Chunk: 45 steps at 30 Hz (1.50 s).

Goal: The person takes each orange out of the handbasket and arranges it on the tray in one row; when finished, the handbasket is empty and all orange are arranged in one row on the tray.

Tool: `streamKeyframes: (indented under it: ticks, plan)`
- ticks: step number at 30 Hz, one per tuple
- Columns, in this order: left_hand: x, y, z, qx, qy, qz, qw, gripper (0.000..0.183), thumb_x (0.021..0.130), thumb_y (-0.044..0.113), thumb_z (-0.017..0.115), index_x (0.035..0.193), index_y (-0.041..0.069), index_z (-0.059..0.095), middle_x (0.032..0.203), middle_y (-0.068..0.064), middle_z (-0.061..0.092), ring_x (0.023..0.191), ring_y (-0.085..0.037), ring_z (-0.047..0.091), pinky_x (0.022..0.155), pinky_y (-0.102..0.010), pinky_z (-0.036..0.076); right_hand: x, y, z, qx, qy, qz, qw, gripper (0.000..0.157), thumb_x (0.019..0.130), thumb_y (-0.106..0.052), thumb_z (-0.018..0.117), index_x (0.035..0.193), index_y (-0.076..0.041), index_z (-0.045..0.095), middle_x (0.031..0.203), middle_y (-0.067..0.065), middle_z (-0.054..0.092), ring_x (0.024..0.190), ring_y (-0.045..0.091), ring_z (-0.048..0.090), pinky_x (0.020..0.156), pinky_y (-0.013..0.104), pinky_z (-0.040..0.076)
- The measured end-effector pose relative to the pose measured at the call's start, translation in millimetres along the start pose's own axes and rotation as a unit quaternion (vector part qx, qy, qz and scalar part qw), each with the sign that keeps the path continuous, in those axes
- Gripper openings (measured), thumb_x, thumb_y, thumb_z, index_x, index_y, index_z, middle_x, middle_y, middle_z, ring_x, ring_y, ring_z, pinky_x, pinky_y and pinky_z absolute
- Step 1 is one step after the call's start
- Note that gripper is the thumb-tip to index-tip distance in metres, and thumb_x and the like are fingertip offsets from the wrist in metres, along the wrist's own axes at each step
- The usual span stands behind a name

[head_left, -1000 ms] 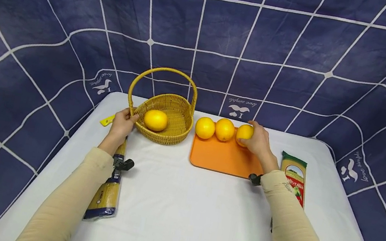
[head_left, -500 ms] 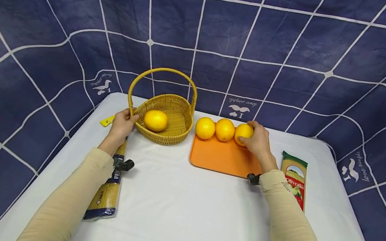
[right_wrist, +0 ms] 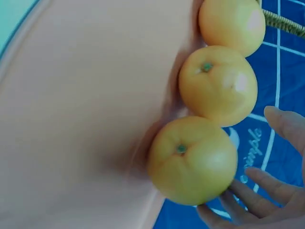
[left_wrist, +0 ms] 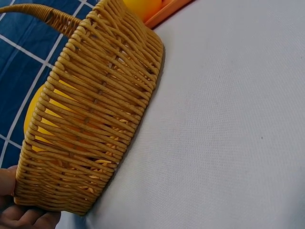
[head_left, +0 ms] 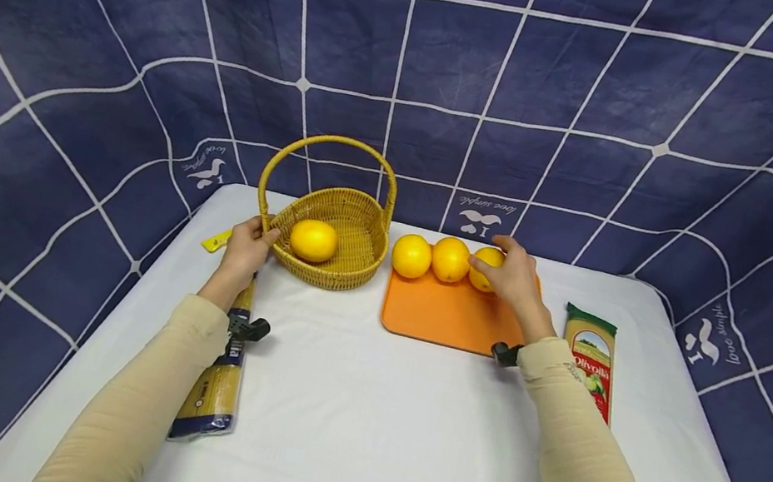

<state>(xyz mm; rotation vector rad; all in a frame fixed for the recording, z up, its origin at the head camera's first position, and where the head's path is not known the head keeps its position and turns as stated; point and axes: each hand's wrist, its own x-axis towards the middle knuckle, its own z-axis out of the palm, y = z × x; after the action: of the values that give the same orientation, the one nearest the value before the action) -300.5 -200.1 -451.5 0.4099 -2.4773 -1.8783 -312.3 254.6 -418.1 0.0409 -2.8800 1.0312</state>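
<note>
In the head view my left hand (head_left: 246,247) grips the left side of a wicker basket (head_left: 343,276) with a tall arched handle. One yellow-orange oval fruit (head_left: 314,240) lies inside the basket. To its right, three oranges stand in a row along the back of an orange tray (head_left: 450,318): a left orange (head_left: 411,256), a middle orange (head_left: 450,259) and a right orange (head_left: 485,268). My right hand (head_left: 515,280) is at the right orange. In the right wrist view its fingers (right_wrist: 267,198) spread beside that orange, some at its lower edge, and the thumb stands apart.
A pasta packet (head_left: 211,390) lies under my left forearm. Another pasta packet (head_left: 592,354), green-topped, lies right of the tray, partly hidden by my right sleeve. A small yellow item (head_left: 215,240) is left of the basket. A blue checked curtain (head_left: 458,75) surrounds the white table (head_left: 385,443).
The right orange has shifted slightly left, against the middle one. My right hand has moved a little left too, and its thumb and fingers have spread off the orange. The left hand stays put.
</note>
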Motion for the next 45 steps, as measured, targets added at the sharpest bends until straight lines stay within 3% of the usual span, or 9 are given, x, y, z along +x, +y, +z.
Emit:
streamKeyframes:
  ticks: [9, 15, 27, 37, 45]
  plan:
    - [1.6, -1.7, 0.4, -0.005, -0.004, 0.004, 1.0000, 0.050, 0.113, 0.018, 0.049, 0.161, 0.005, 0.040, 0.160, -0.020, 0.048, 0.142, -0.028, 0.052, 0.120, -0.041, 0.044, -2, -34, 4.4, 0.009, -0.006, -0.024, 1.000, 0.066, 0.098, -0.031, 0.077, 0.153, -0.006, 0.052, 0.157, 0.020, 0.052, 0.146, 0.050, 0.038, 0.125, 0.063, 0.027]
    - [1.5, -2.4, -0.2, -0.013, -0.005, 0.007, 0.9999, 0.050, 0.113, 0.017, 0.049, 0.161, 0.004, 0.040, 0.159, -0.021, 0.049, 0.141, -0.029, 0.052, 0.119, -0.042, 0.045, -7, -62, 15.8, 0.011, -0.022, -0.077, 0.997, 0.066, 0.096, -0.030, 0.078, 0.152, -0.007, 0.053, 0.157, 0.017, 0.054, 0.147, 0.039, 0.045, 0.126, 0.055, 0.031]
    - [1.5, -2.8, 1.3, -0.026, -0.009, 0.006, 0.9996, 0.051, 0.113, 0.017, 0.049, 0.162, 0.004, 0.039, 0.161, -0.020, 0.047, 0.143, -0.028, 0.050, 0.120, -0.040, 0.044, -10, -108, 48.4, 0.023, -0.060, -0.140, 0.988, 0.066, 0.095, -0.028, 0.079, 0.153, -0.008, 0.052, 0.156, 0.013, 0.055, 0.147, 0.032, 0.048, 0.124, 0.049, 0.038]
    - [0.9, -5.6, 0.2, -0.027, -0.010, 0.012, 0.9995, 0.051, 0.113, 0.017, 0.049, 0.161, 0.002, 0.038, 0.161, -0.022, 0.047, 0.142, -0.029, 0.051, 0.119, -0.042, 0.045, -9, -130, 77.0, 0.025, -0.080, -0.164, 0.983, 0.068, 0.095, -0.030, 0.080, 0.153, -0.007, 0.052, 0.155, 0.012, 0.056, 0.143, 0.032, 0.052, 0.122, 0.047, 0.041]
    - [0.8, -3.8, 0.1, -0.026, -0.006, 0.003, 0.9996, 0.052, 0.113, 0.017, 0.048, 0.163, 0.004, 0.036, 0.163, -0.020, 0.045, 0.145, -0.028, 0.049, 0.121, -0.040, 0.043, -8, -143, 106.5, 0.040, -0.099, -0.182, 0.978, 0.067, 0.095, -0.023, 0.081, 0.151, -0.004, 0.052, 0.152, 0.014, 0.059, 0.141, 0.031, 0.054, 0.121, 0.044, 0.042]
